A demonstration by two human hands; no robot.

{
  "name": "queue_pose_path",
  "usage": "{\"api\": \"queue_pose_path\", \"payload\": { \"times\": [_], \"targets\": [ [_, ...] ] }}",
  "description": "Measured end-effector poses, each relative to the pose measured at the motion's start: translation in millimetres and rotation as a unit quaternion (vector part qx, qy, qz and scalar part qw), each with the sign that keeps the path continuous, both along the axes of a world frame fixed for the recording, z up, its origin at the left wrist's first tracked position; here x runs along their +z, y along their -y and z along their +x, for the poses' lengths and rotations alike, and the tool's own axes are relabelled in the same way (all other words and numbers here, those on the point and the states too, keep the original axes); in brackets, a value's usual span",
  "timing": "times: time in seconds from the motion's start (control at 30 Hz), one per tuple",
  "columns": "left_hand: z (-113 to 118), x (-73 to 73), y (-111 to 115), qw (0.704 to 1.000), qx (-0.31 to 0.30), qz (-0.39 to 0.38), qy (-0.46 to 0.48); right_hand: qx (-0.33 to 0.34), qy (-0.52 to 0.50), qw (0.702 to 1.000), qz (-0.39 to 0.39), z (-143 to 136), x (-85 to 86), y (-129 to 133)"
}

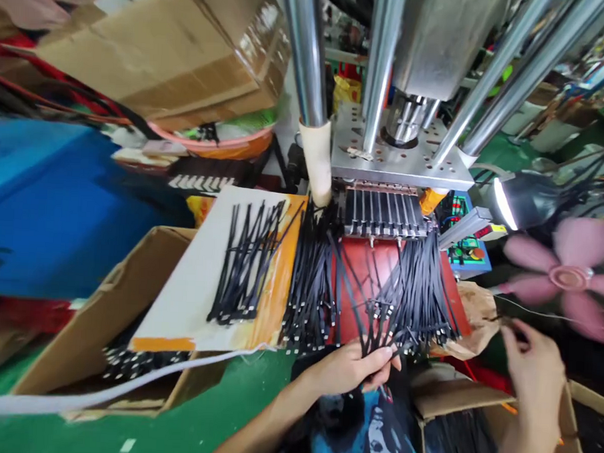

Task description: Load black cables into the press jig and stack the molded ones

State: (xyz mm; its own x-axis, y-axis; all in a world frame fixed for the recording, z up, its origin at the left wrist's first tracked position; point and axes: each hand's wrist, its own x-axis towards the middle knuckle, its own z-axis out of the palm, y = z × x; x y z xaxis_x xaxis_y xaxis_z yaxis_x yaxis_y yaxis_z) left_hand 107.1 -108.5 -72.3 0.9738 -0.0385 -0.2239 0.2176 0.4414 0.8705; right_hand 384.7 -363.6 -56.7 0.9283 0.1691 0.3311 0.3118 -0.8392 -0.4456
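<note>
At far left stands a blue bin; right of it, on the green floor, an open carton holds black cords with shiny tips. A white tube runs across in front of that carton toward a white board with orange edges. Above, a large tilted carton sits over a pink basin. A loose bundle of black cords lies on the board, and a thicker heap lies along its right edge. Next, at the lower middle, the person's left hand is closed around the tip ends of several more cords, which fan out over a red plate. Behind rises a steel press, with a ribbed metal block beneath it. Another dense heap covers the plate's right side. Farther right are a blue control box, crumpled brown paper and a lit lamp. The right hand is raised beside the paper, thumb and fingers close together; blur hides whether it grips the small dark thing at its fingertips. A pink fan stands at far right.
</note>
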Motion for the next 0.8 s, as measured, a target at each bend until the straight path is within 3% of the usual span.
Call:
{"api": "queue_pose_path", "payload": {
  "times": [0.07,0.1,0.13,0.2,0.27,0.3,0.37,0.43,0.5,0.57,0.63,0.7,0.8],
  "targets": [
    [-3,6.3,-8,0.997,-0.070,0.016,0.021,-0.022,-0.138,0.990,0.009,-31,-18.0,29],
    [-4,11.0,-14,0.994,-0.106,0.017,0.032,0.002,-0.236,0.970,0.054,-53,-22.8,32],
    [-6,16.1,-19,0.989,-0.140,0.017,0.046,0.048,-0.345,0.931,0.113,-77,-25.6,26],
    [-9,25.8,-31,0.976,-0.200,0.026,0.088,0.165,-0.542,0.790,0.234,-122,-28.2,-4],
    [-14,31.5,-44,0.957,-0.255,0.042,0.132,0.228,-0.638,0.651,0.343,-158,-29.9,-48],
    [-17,32.1,-50,0.948,-0.279,0.050,0.146,0.240,-0.667,0.594,0.380,-170,-30.9,-71],
    [-27,29.1,-63,0.939,-0.306,0.070,0.143,0.250,-0.707,0.518,0.412,-185,-32.3,-113],
    [-42,23.7,-77,0.941,-0.301,0.105,0.116,0.263,-0.724,0.492,0.406,-188,-30.9,-150],
    [-62,20.8,-90,0.950,-0.262,0.148,0.079,0.296,-0.726,0.495,0.374,-186,-25.1,-186],
    [-84,22.8,-102,0.961,-0.212,0.173,0.042,0.352,-0.725,0.495,0.325,-184,-15.3,-223],
    [-107,28.5,-111,0.972,-0.153,0.180,0.004,0.423,-0.721,0.474,0.275,-187,-4.0,-260],
    [-128,34.6,-118,0.977,-0.079,0.194,-0.031,0.492,-0.697,0.467,0.232,-194,5.5,-297],
    [-146,36.3,-128,0.972,0.107,0.197,-0.076,0.566,-0.619,0.513,0.183,-207,11.8,-353]
  ]
}}
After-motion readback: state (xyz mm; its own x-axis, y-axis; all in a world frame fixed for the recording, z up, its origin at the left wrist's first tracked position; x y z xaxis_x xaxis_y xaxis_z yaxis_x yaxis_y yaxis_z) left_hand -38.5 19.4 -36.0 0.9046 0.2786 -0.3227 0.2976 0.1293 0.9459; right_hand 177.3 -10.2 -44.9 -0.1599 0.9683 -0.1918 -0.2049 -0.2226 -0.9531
